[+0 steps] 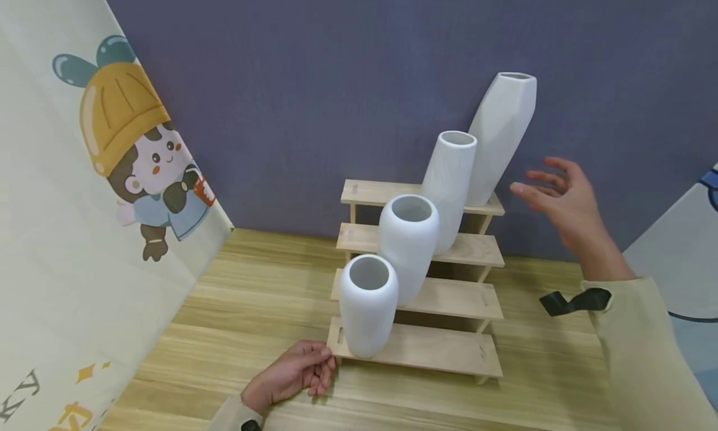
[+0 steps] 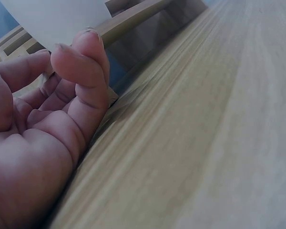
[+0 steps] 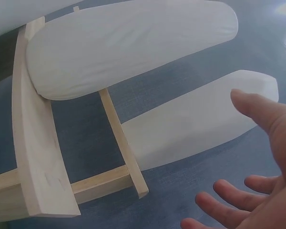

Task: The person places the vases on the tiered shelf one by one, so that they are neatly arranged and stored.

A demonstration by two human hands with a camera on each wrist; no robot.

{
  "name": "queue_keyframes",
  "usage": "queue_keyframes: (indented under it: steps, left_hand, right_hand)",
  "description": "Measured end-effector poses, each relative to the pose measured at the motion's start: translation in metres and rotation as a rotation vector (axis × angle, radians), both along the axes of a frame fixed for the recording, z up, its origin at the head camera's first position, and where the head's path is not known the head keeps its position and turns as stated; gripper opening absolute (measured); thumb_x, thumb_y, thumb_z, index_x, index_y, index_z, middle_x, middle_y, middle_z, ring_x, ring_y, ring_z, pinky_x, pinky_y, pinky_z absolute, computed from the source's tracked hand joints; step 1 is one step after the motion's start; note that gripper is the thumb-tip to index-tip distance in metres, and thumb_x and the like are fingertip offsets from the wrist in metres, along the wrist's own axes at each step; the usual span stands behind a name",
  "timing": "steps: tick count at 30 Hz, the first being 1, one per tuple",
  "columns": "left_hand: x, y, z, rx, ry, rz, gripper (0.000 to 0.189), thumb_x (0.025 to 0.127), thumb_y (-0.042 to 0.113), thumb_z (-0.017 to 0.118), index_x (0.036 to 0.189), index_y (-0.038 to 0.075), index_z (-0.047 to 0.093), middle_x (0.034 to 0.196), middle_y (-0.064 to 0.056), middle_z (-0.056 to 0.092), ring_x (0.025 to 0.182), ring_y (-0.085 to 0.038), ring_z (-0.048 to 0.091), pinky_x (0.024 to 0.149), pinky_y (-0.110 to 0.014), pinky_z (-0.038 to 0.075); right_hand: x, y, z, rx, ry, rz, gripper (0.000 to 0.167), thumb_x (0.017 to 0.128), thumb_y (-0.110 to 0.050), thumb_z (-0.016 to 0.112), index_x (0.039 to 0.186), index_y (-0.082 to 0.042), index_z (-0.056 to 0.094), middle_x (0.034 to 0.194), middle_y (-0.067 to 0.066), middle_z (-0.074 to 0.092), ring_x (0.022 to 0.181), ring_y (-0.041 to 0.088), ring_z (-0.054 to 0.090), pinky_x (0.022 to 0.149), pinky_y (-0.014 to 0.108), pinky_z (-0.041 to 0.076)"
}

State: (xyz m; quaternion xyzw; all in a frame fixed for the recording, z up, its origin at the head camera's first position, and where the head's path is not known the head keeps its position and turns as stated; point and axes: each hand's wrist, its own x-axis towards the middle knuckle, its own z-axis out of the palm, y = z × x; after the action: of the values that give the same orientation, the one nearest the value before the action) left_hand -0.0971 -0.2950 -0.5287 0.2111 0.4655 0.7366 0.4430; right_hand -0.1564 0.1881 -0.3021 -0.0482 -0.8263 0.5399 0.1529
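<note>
A stepped wooden stand (image 1: 449,350) bears white vases on its shelves. My left hand (image 1: 294,372) grips the left front corner of its lowest shelf, thumb on top and the other fingers curled below. Just beside that hand is the shortest vase (image 1: 367,312), on the bottom step. A larger rounded vase (image 1: 408,244) is one step up, and a slim tapered vase (image 1: 449,188) above that. On the top step leans a tall faceted vase (image 1: 502,132), its lower part also seen in the right wrist view. My right hand (image 1: 566,200) hovers right of it, fingers spread and holding nothing.
A dark blue-grey wall panel (image 1: 280,107) stands behind the stand. Wood-grain tabletop (image 1: 252,281) lies underneath. A pale panel with a cartoon figure (image 1: 151,151) rises at the left, and a black strap (image 1: 578,301) hangs from the right sleeve.
</note>
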Motion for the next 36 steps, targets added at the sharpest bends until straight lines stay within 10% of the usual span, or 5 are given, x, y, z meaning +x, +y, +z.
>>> queue_keyframes:
  steps: [36]
  left_hand:
    - [-0.004, 0.012, 0.001, -0.028, -0.02, 0.031, 0.032, 0.11, 0.018, 0.034, 0.101, 0.011, 0.064, 0.08, 0.007, 0.071, 0.068, -0.002, 0.066, 0.056, -0.014, 0.051]
  right_hand:
    - [0.018, 0.021, -0.024, 0.103, -0.027, 0.017, 0.082, 0.096, -0.033, 0.067, 0.159, -0.028, 0.015, 0.124, -0.029, 0.046, 0.108, -0.011, 0.049, 0.079, 0.001, 0.045]
